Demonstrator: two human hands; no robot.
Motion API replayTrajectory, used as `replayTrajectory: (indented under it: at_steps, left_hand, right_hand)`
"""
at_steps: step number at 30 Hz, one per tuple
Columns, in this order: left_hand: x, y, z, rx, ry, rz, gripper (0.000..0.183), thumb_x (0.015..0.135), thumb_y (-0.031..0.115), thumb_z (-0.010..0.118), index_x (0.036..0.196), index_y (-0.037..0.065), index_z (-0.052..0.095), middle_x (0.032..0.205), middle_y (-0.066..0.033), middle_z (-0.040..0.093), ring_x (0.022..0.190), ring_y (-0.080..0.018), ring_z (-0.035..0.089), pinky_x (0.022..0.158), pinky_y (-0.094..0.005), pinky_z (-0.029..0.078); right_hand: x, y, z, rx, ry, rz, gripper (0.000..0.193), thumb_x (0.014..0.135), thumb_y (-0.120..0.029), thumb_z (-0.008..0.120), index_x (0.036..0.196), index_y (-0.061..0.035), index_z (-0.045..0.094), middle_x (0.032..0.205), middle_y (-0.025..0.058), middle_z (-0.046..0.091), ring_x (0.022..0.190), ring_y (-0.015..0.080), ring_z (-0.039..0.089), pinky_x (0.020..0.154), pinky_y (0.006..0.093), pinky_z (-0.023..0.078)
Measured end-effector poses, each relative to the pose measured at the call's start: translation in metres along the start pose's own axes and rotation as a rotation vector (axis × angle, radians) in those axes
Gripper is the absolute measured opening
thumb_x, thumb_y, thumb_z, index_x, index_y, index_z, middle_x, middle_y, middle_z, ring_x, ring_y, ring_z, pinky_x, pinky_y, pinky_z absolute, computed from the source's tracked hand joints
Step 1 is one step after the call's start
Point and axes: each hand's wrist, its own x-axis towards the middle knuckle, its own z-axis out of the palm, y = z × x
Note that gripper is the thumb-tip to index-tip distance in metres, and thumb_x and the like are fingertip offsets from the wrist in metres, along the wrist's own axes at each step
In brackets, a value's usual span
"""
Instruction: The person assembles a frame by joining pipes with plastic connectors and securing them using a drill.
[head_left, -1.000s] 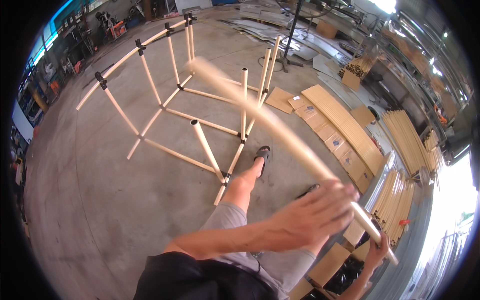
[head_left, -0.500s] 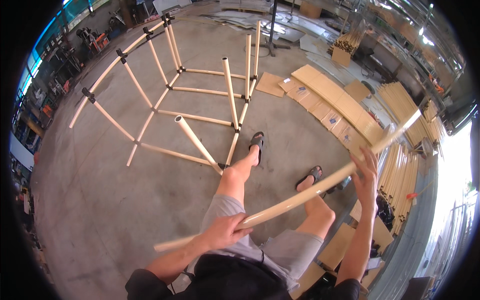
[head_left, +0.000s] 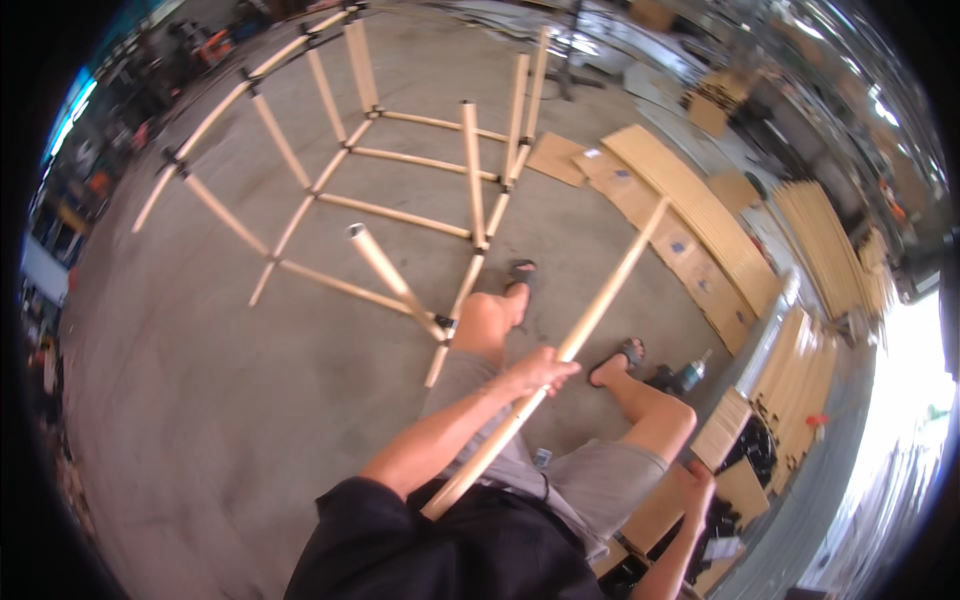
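Note:
My left hand (head_left: pixel 540 372) is closed round a long cream pipe (head_left: pixel 605 300). The pipe slants from my waist up toward the flattened cardboard. My right hand (head_left: pixel 694 486) is off the pipe, at the open cardboard boxes (head_left: pixel 741 490) on my right, which hold black fittings (head_left: pixel 757 446). Its fingers are blurred and partly hidden, so whether they grip anything does not show. Ahead to the left stands a frame of cream pipes (head_left: pixel 395 213) joined by black connectors (head_left: pixel 480 243). Several of its pipes rise upright with open ends.
A teal power drill (head_left: pixel 690 374) is on the floor beyond my right foot. Flattened cardboard (head_left: pixel 690 205) spreads ahead to the right. Bundles of cream pipes (head_left: pixel 797 372) lie on the right, beside a long grey metal ledge (head_left: pixel 775 330). Cluttered shelving fills the far right.
My right hand has let go of the pipe and dropped to the boxes on the right. The pipe, now in my left hand alone, has swung steeper. The view has shifted slightly.

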Motion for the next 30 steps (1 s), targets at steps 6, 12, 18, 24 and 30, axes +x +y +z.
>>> replayTrajectory:
  at_steps: [6, 12, 18, 24, 30]
  left_hand:
    - [0.055, -0.024, 0.024, -0.077, -0.069, -0.169, 0.018, 0.094, 0.02, 0.071, 0.091, 0.006, 0.059, 0.068, 0.0017, 0.054, 0.052, -0.0065, 0.05, 0.043, -0.0219, 0.041]
    - [0.039, -0.047, -0.032, 0.099, 0.115, -0.315, 0.016, 0.097, 0.023, 0.066, 0.096, 0.008, 0.06, 0.069, -0.0029, 0.058, 0.052, -0.0129, 0.055, 0.046, -0.0277, 0.046]
    - [0.031, -0.055, -0.009, 0.355, 0.085, -0.34, 0.042, 0.096, 0.048, 0.064, 0.115, 0.01, 0.058, 0.081, -0.0051, 0.059, 0.057, -0.0156, 0.057, 0.047, -0.0297, 0.049]
    - [0.039, -0.069, -0.015, 0.409, 0.132, -0.242, 0.048, 0.095, 0.05, 0.064, 0.115, 0.007, 0.058, 0.079, -0.0045, 0.057, 0.056, -0.0146, 0.055, 0.048, -0.0282, 0.047]
    - [0.048, -0.083, -0.012, 0.453, 0.137, -0.23, 0.048, 0.096, 0.052, 0.062, 0.114, 0.008, 0.058, 0.079, -0.004, 0.057, 0.057, -0.015, 0.055, 0.051, -0.0287, 0.048]
  right_hand:
    - [-0.127, 0.016, 0.028, 0.036, 0.051, 0.288, 0.029, 0.079, -0.014, 0.074, 0.101, 0.0041, 0.073, 0.09, 0.0179, 0.074, 0.081, 0.0264, 0.071, 0.075, 0.0396, 0.055]
    - [-0.139, 0.0, 0.103, -0.047, -0.346, 0.207, 0.024, 0.087, -0.015, 0.061, 0.097, 0.0035, 0.072, 0.098, 0.0279, 0.069, 0.095, 0.0455, 0.066, 0.08, 0.0486, 0.051]
    - [-0.194, 0.008, 0.107, 0.082, -0.172, 0.337, 0.022, 0.087, -0.021, 0.061, 0.097, -0.0057, 0.073, 0.091, 0.0223, 0.071, 0.09, 0.0414, 0.068, 0.078, 0.049, 0.053]
    - [-0.248, 0.05, 0.127, 0.053, -0.14, 0.381, 0.019, 0.082, -0.022, 0.063, 0.088, -0.0061, 0.072, 0.083, 0.0215, 0.07, 0.081, 0.041, 0.068, 0.073, 0.0493, 0.055]
    - [-0.275, 0.083, 0.141, 0.087, -0.14, 0.387, 0.022, 0.082, -0.022, 0.064, 0.091, -0.0033, 0.069, 0.084, 0.0214, 0.069, 0.082, 0.0411, 0.067, 0.073, 0.0484, 0.053]
